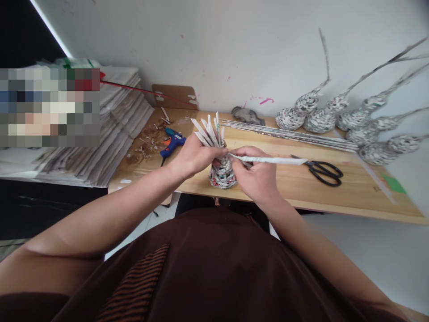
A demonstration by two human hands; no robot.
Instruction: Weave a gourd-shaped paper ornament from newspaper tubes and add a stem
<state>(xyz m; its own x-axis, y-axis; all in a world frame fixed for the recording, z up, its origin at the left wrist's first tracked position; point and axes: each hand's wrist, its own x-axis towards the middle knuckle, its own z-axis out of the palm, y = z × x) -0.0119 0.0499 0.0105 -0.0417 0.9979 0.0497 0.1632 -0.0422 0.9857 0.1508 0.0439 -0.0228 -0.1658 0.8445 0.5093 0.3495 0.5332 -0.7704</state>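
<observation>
A small woven newspaper piece stands near the table's front edge, with several rolled paper ends fanning up from its top. My left hand is closed around the upper part of the piece, its thumb pressing from the right. My right hand is closed on a long rolled paper strip at the right side of the piece. The strip's far end points right, above the fingers. Some of the woven body is hidden behind both hands.
Black scissors lie at right, below a row of long paper rolls. Woven gourd-like pieces line the back right. A blue glue gun, paper scraps and stacked newspapers are at left. A grey cloth lies by the wall.
</observation>
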